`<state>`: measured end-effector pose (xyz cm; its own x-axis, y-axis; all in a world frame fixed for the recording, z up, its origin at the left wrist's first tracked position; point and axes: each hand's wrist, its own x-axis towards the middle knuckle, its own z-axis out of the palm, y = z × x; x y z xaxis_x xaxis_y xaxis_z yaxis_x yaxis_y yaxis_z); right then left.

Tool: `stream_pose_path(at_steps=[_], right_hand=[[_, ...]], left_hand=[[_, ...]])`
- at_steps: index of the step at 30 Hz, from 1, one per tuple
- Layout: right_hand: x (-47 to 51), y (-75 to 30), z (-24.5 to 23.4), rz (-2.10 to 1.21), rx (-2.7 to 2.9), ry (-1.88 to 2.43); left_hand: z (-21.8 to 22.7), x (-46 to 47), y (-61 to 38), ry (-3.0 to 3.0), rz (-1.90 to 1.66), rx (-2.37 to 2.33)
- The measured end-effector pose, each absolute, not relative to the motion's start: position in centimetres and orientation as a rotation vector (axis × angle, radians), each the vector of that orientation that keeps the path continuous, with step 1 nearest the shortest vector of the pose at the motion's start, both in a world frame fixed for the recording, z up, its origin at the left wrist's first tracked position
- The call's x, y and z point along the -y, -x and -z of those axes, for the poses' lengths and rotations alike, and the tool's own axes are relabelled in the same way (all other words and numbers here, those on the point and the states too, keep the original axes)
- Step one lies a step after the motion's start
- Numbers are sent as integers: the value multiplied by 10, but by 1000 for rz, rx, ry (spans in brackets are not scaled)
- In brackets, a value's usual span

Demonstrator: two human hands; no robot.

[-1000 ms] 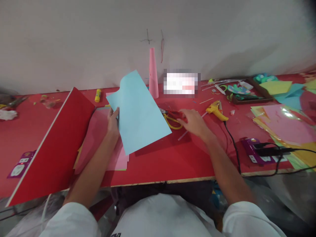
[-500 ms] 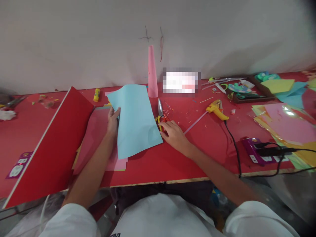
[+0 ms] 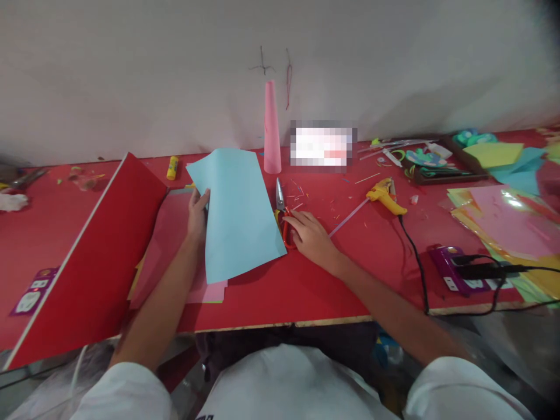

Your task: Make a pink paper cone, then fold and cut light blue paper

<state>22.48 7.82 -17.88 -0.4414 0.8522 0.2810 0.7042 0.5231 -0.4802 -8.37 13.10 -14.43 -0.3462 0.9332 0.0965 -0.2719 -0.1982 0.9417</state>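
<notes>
My left hand (image 3: pixel 198 211) is closed on the left edge of a light blue sheet of paper (image 3: pixel 238 216), thumb on top and the other fingers partly hidden behind it. The sheet is slightly curved and tilted above the table. Just past its right edge, my right hand (image 3: pixel 312 238) has its fingers on the red handle of a pair of scissors (image 3: pixel 280 198). The blades point away from me, and a yellow part shows beside the red handle. Under the blue sheet and my left forearm lie pink sheets (image 3: pixel 168 239).
Behind the blue sheet stands a pink paper cone (image 3: pixel 272 134). A yellow glue gun (image 3: pixel 385 195) with a black cord lies to the right, near a purple power strip (image 3: pixel 459 271). At left stands a red board (image 3: pixel 100 251); a glue stick (image 3: pixel 172 168) is behind.
My right hand has shifted the scissors, turning them so the red handle shows more beside the fingers. The blue sheet has moved slightly left with my left hand.
</notes>
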Motion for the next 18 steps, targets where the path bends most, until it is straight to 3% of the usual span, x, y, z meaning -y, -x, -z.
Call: stream_pose_path(at_steps=[10,18], right_hand=[[-56,-192,183,-653,2293,994],[-78,-207,167,-1136,1570,1012]], left_hand=[[147,-119,68,-972,-1446,-1007],[144,-115,52,-1007,-1490,-1118]])
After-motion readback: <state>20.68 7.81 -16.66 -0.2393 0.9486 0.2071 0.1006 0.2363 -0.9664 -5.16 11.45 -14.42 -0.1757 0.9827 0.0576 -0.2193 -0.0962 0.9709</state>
